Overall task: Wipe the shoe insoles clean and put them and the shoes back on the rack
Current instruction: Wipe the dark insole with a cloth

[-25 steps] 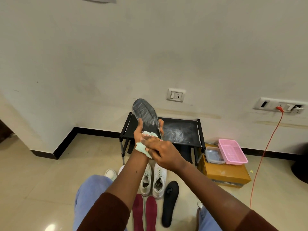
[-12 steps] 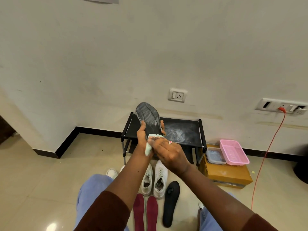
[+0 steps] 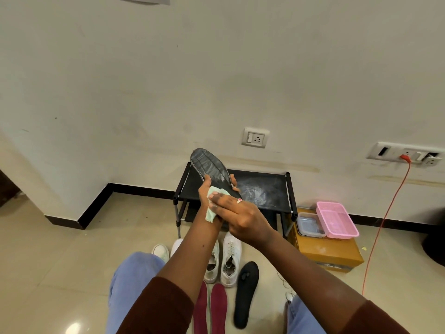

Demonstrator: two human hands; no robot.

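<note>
My left hand [image 3: 207,191] grips a dark grey insole [image 3: 209,166] upright in front of the black shoe rack [image 3: 262,189], thumb on its left edge and fingertips showing on its right edge. My right hand [image 3: 237,214] presses a pale green cloth [image 3: 213,203] against the lower part of that insole. On the floor below lie two white shoes [image 3: 230,257], two maroon insoles [image 3: 210,308] and a black insole [image 3: 245,292]. The toe of another white shoe [image 3: 160,251] shows beside my left knee.
A yellow cardboard box [image 3: 330,254] stands right of the rack, with a pink basket [image 3: 336,219] and a clear container [image 3: 309,224] on top. An orange cable [image 3: 385,218] hangs from a wall socket down to the floor. The rack's top shelf shows whitish smears.
My right hand with the cloth has slid a little along the insole's lower part. The insole stays held up by my left hand.
</note>
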